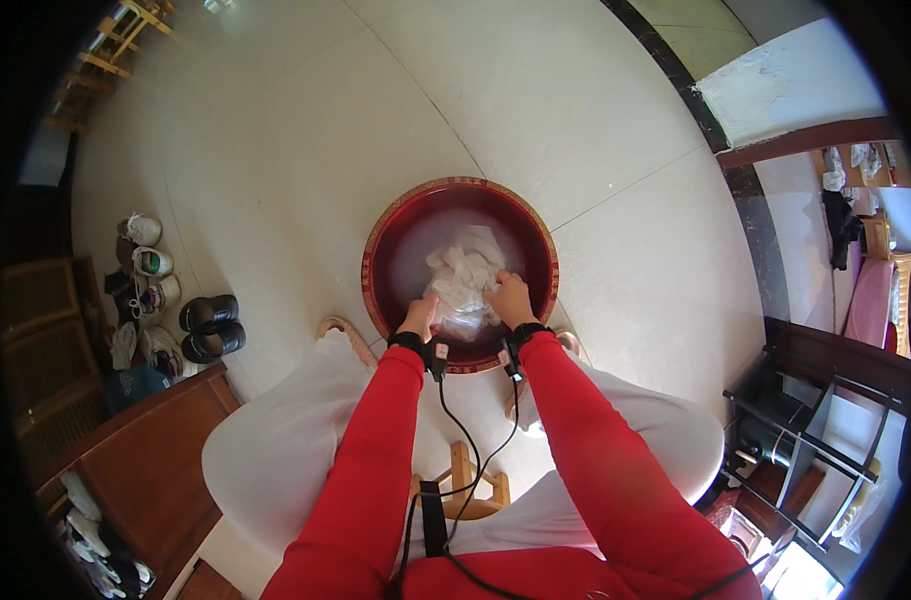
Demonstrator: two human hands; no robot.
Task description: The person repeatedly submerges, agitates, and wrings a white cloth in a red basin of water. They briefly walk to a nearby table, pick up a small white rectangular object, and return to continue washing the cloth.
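A round red basin (461, 182) with a gold-patterned rim stands on the tiled floor between my feet. Cloudy water fills part of it, and a wet, bunched white cloth (467, 262) lies in the water. My left hand (420, 315) grips the near left edge of the cloth, its fingertips partly hidden. On the right side, my right hand (510, 298) holds a fold of the same cloth between curled fingers and thumb. Both wrists carry black bands with small cabled devices.
Several shoes (155, 292) sit on the floor at the left, beside a brown wooden cabinet (155, 465). A wooden stool (474, 508) is under me. At the right stands a black metal-framed rack (808, 442). Wooden chairs (118, 37) are at the far left.
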